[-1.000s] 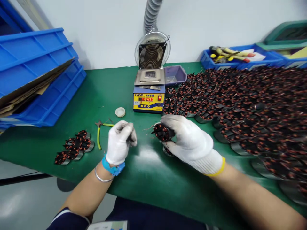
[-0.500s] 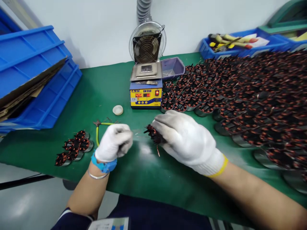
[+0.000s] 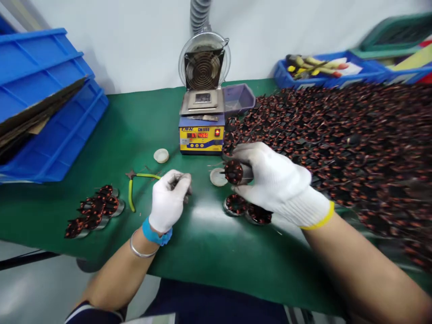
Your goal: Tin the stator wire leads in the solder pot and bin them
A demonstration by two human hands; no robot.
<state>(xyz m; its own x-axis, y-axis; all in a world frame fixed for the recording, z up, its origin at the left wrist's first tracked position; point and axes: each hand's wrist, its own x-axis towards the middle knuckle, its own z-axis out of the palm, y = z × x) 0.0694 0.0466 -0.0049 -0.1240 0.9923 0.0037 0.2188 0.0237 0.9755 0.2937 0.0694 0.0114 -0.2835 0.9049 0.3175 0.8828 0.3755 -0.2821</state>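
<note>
My right hand (image 3: 273,180), in a white glove, is closed round a small round motor stator with copper windings (image 3: 233,172), holding it above the green mat. Just under it on the mat lie two more stators (image 3: 248,209) and a small white dish (image 3: 218,177). My left hand (image 3: 168,198), also gloved, is closed in a pinch; what it holds is too small to make out. Green-handled cutters (image 3: 135,182) lie just left of it.
A yellow and blue solder pot with red digits (image 3: 201,130) stands behind the hands, a fan (image 3: 204,67) above it. A great heap of stators (image 3: 337,135) fills the right side. Several finished stators (image 3: 92,213) lie at left. Blue crates (image 3: 43,112) are stacked far left.
My right hand has lifted and turned the stator so its face points toward me. Two stators and the white dish beneath it have come into sight. My left hand stayed pinched.
</note>
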